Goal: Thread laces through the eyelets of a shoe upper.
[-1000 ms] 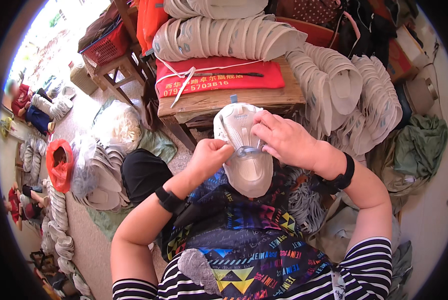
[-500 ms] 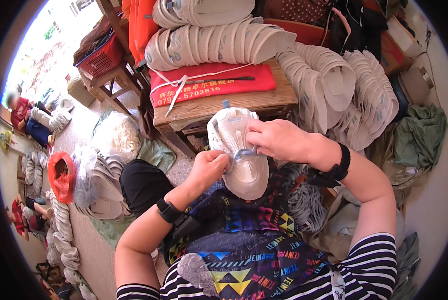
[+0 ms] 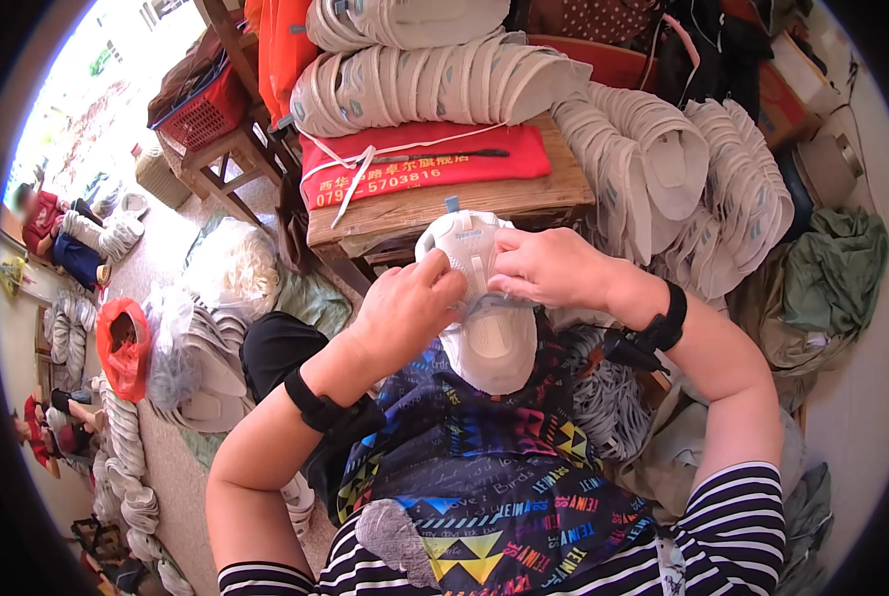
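Observation:
A pale beige shoe upper (image 3: 492,356) lies over my lap, its toe toward me and a small blue tab at its far end. Across its middle runs a grey-blue shoelace (image 3: 502,301), stretched between my two hands. My left hand (image 3: 412,301) is closed at the upper's left edge, pinching the lace. On the opposite side, my right hand (image 3: 554,266) pinches with thumb and forefinger by the lace holes. The exact grip at both fingertips is partly hidden.
A wooden stool (image 3: 444,214) stands ahead, carrying a red cloth bag (image 3: 425,164) and a row of stacked uppers (image 3: 415,87). More stacked uppers (image 3: 623,169) hang at the right. Grey laces (image 3: 608,412) are bundled beside my lap. Another person (image 3: 52,223) sits far left.
My left hand has moved up and forward along the upper, its wrist lifted. The right hand has shifted slightly, with fingers lower over the lace. The band of lace now sits flatter.

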`<act>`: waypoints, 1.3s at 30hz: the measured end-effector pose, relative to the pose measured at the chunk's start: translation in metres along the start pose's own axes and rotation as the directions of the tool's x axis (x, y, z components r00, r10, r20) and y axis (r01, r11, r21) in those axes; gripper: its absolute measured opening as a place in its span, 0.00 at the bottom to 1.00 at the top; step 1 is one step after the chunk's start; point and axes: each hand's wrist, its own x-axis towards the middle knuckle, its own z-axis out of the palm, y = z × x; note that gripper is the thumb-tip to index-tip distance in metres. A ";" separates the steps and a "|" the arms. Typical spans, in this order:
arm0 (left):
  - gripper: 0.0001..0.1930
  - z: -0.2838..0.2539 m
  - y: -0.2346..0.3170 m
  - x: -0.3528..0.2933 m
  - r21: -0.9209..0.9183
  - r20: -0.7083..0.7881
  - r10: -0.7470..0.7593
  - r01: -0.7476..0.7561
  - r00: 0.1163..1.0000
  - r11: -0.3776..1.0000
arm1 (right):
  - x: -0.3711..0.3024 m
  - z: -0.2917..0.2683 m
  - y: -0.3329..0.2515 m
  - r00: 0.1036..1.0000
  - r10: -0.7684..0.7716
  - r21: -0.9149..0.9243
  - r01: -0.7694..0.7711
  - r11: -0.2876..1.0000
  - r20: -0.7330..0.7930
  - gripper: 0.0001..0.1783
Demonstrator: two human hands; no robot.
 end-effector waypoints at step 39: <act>0.08 0.025 -0.020 0.003 -0.545 -0.082 -0.372 0.271 0.925 0.793 | -0.006 0.023 -0.010 0.967 0.193 0.511 -0.082 0.855 -0.168 0.06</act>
